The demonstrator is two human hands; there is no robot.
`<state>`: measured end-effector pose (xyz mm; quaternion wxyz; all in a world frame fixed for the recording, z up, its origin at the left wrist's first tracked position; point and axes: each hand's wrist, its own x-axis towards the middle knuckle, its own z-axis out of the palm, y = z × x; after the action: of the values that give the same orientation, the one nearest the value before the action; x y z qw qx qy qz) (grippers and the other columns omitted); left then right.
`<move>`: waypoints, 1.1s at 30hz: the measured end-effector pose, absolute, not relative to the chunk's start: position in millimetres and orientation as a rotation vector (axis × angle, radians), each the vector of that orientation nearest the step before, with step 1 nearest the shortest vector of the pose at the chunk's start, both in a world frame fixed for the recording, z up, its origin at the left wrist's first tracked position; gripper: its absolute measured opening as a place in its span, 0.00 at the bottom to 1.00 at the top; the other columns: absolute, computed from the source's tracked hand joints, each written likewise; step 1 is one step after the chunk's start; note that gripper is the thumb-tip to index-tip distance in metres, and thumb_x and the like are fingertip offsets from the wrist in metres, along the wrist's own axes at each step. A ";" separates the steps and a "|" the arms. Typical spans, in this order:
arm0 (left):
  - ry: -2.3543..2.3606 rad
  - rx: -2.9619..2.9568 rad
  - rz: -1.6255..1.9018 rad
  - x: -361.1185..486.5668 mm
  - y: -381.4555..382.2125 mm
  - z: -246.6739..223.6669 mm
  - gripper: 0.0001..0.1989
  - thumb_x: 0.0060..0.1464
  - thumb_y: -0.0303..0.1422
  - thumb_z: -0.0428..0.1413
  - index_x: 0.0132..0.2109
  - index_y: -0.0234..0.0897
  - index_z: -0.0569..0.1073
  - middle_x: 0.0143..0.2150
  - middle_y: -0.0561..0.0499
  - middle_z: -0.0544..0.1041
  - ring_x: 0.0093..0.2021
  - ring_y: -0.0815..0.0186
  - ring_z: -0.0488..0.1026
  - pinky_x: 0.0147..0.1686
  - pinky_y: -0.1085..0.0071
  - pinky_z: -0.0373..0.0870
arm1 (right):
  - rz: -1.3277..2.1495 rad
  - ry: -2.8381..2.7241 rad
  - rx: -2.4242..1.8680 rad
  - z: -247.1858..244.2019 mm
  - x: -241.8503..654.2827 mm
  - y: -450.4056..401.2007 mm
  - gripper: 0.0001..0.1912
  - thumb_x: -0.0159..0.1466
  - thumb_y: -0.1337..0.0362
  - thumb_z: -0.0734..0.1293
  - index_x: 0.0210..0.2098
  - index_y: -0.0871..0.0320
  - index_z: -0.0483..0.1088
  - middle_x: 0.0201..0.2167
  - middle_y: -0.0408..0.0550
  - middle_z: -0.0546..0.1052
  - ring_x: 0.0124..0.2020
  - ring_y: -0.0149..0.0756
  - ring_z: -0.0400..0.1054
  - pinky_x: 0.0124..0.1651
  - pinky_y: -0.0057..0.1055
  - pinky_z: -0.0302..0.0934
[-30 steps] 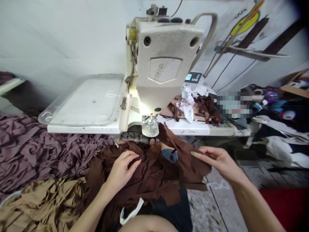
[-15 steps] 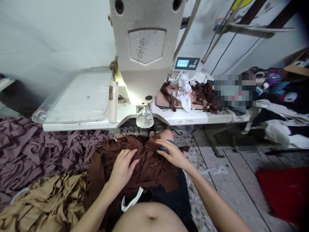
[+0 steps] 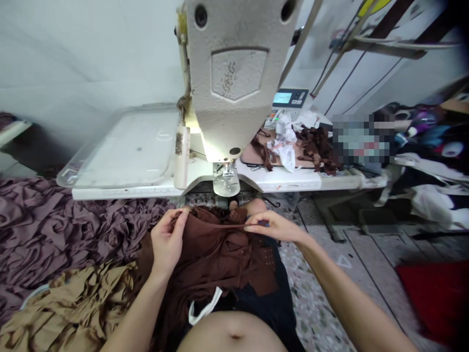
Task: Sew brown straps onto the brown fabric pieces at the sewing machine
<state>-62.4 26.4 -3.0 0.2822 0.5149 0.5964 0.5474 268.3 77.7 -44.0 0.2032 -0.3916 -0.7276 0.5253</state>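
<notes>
Brown fabric [image 3: 216, 259] lies heaped across my lap, with small studs or holes near its right end. My left hand [image 3: 170, 239] pinches one part of its edge between thumb and fingers. On the right, my right hand [image 3: 273, 226] grips the same edge, so the cloth is stretched in a nearly straight line between the two. Both hands are just below the table edge, in front of the sewing machine [image 3: 238, 78]. The machine's presser foot area [image 3: 226, 178] sits behind a clear guard, with no cloth visible under it.
Mauve fabric [image 3: 73, 230] is piled at the left, with tan fabric [image 3: 80, 303] nearer me. A clear plastic tray [image 3: 124, 146] lies on the white table [image 3: 293, 183]. White and brown scraps [image 3: 286, 146] rest right of the machine. Red cloth [image 3: 436, 298] is on the floor.
Both hands have closed on the brown fabric's edge, where before they lay over it with fingers spread. The left hand has moved left and the cloth is pulled taut. The view has shifted slightly.
</notes>
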 end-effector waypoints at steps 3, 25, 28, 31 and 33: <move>1.560 1.388 1.424 -54.5 40.0 -8.2 0.14 0.67 0.44 0.61 0.44 0.37 0.82 0.42 0.49 0.84 0.42 0.63 0.80 0.45 0.70 0.75 | 1.734 -1.842 -1.198 -15.0 305.1 73.0 0.23 0.69 0.44 0.73 0.34 0.60 0.79 0.25 0.45 0.81 0.27 0.36 0.74 0.32 0.30 0.64; 1.148 1.028 0.972 12.5 -30.9 -29.2 0.30 0.61 0.46 0.67 0.66 0.41 0.72 0.65 0.39 0.78 0.65 0.50 0.76 0.65 0.53 0.73 | 2.037 -1.265 -0.995 5.3 194.4 10.2 0.35 0.70 0.38 0.69 0.69 0.50 0.71 0.62 0.58 0.77 0.34 0.36 0.79 0.23 0.24 0.71; 1.210 0.850 1.025 -4.9 -30.8 -30.5 0.31 0.58 0.48 0.69 0.63 0.41 0.75 0.64 0.40 0.80 0.66 0.49 0.76 0.64 0.54 0.72 | 2.187 -1.142 -0.784 4.7 190.9 6.1 0.35 0.70 0.42 0.71 0.72 0.45 0.67 0.76 0.55 0.64 0.63 0.55 0.74 0.26 0.26 0.77; 1.160 0.778 0.987 -15.1 -32.2 -30.7 0.26 0.60 0.49 0.67 0.58 0.39 0.79 0.55 0.42 0.84 0.58 0.51 0.81 0.61 0.55 0.75 | 2.075 -1.239 -0.869 -4.7 190.7 10.2 0.29 0.71 0.43 0.70 0.66 0.49 0.75 0.65 0.58 0.76 0.57 0.54 0.77 0.23 0.23 0.72; 1.110 0.801 0.943 -16.9 -31.9 -28.0 0.23 0.62 0.50 0.65 0.54 0.38 0.82 0.49 0.43 0.86 0.51 0.52 0.83 0.57 0.55 0.76 | 1.815 -1.329 -1.041 -11.0 189.8 15.4 0.24 0.70 0.44 0.72 0.57 0.53 0.81 0.52 0.57 0.82 0.45 0.46 0.80 0.22 0.22 0.68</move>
<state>-16.9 -31.9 -28.0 0.6743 0.3558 0.4931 0.4190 189.8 15.4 -11.0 0.3254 -0.3971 -0.5070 0.6924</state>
